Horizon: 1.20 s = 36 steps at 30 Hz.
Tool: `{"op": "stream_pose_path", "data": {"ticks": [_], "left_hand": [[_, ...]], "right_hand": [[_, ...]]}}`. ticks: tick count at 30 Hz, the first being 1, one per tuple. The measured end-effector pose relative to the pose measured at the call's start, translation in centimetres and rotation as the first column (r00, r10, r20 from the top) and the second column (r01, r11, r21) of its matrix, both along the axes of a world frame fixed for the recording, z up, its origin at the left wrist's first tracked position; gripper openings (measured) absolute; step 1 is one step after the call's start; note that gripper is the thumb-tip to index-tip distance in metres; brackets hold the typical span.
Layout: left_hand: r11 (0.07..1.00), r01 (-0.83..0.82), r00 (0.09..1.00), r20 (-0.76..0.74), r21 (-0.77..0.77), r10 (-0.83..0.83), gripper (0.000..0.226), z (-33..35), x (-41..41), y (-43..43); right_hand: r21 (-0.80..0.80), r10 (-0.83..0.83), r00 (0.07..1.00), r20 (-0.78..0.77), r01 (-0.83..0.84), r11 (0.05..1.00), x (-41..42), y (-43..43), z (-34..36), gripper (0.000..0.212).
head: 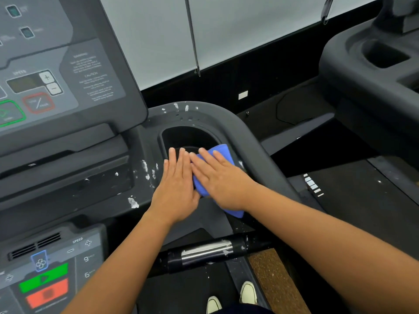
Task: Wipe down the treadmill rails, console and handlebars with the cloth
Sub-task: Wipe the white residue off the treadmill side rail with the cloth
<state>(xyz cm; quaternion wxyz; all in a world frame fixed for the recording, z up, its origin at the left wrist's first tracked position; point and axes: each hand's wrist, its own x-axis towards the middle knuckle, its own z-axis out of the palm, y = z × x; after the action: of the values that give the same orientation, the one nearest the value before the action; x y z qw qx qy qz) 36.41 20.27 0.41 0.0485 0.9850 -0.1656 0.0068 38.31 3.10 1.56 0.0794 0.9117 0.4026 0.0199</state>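
With straight fingers the right hand (223,180) presses the blue cloth (223,151) onto the console (141,143) by the cup holder (186,137), the left hand (175,191) lying flat and released alongside

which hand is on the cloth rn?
The right hand: it lies flat on the cloth by the cup holder. The left hand rests flat beside it, on the bare console.

single head-worn wide-angle view, facing forward and down, close above console (68,64) right side
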Motion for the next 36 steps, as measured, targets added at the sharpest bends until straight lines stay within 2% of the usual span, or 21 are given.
{"op": "stream_pose_path", "data": {"ticks": [3, 6, 10, 12, 15, 19, 21, 22, 25, 29, 32, 35, 36], "left_hand": [[1.0, -0.014, 0.999, -0.049, -0.003, 0.014, 0.085, 0.6, -0.1, -0.2], [0.998, -0.036, 0.998, -0.043, 0.057, 0.039, 0.084, 1.0, -0.2, -0.5], [0.992, -0.043, 0.997, -0.059, 0.12, 0.05, 0.082, 1.2, -0.2, -0.5], [0.991, -0.042, 0.996, -0.072, 0.127, 0.051, 0.082, 1.3, -0.2, -0.5], [0.988, -0.04, 0.996, -0.077, 0.149, 0.052, 0.082, 1.4, -0.2, -0.5], [0.987, -0.036, 0.996, -0.076, 0.154, 0.048, 0.082, 1.5, -0.2, -0.6], [0.988, -0.04, 0.997, -0.063, 0.15, 0.05, 0.081, 1.4, -0.2, -0.6], [0.987, -0.04, 0.997, -0.054, 0.153, 0.049, 0.08, 1.3, -0.2, -0.6], [0.982, -0.035, 0.999, -0.029, 0.184, 0.041, 0.086, 1.0, 0.0, -0.5], [0.99, -0.02, 1.0, 0.002, 0.142, 0.019, 0.087, 1.0, 0.4, -0.8], [0.993, -0.022, 1.0, 0.02, 0.116, 0.02, 0.084, 0.8, 0.5, -1.1], [0.993, -0.027, 0.999, 0.039, 0.111, 0.022, 0.081, 0.7, 0.6, -1.2], [0.993, -0.028, 0.999, 0.04, 0.112, 0.023, 0.081, 0.7, 0.6, -1.2]], "right_hand": [[-0.053, 0.006, 1.0, 0.029, -0.005, 0.999, 0.4, -1.6, 0.5, 0.074], [-0.094, -0.201, 0.979, 0.027, 0.202, 0.975, 0.8, -3.6, 1.3, 0.073], [-0.152, -0.37, 0.928, -0.032, 0.362, 0.92, 2.2, -3.2, 2.5, 0.09], [-0.183, -0.372, 0.928, -0.032, 0.36, 0.915, 2.7, -3.5, 3.0, 0.093], [-0.202, -0.35, 0.936, 0.027, 0.348, 0.915, 0.9, -4.1, 3.1, 0.081], [0.086, -0.341, 0.926, 0.161, 0.331, 0.94, -3.9, -5.0, 0.8, 0.055], [0.131, -0.363, 0.924, 0.118, 0.348, 0.928, -4.9, -5.9, -0.4, 0.054], [0.115, -0.367, 0.925, 0.095, 0.356, 0.927, -4.6, -6.2, -0.7, 0.054], [0.047, -0.372, 0.927, 0.042, 0.37, 0.928, -1.4, -5.7, 0.4, 0.082], [-0.084, -0.387, 0.92, -0.056, 0.382, 0.92, 2.7, -4.9, 2.2, 0.089], [-0.029, -0.336, 0.936, -0.099, 0.335, 0.942, 0.9, -6.0, 1.7, 0.098], [0.101, -0.321, 0.944, -0.077, 0.327, 0.939, -1.6, -7.5, 0.8, 0.088], [0.117, -0.345, 0.932, -0.111, 0.357, 0.927, -1.3, -7.7, 1.0, 0.088]]}}
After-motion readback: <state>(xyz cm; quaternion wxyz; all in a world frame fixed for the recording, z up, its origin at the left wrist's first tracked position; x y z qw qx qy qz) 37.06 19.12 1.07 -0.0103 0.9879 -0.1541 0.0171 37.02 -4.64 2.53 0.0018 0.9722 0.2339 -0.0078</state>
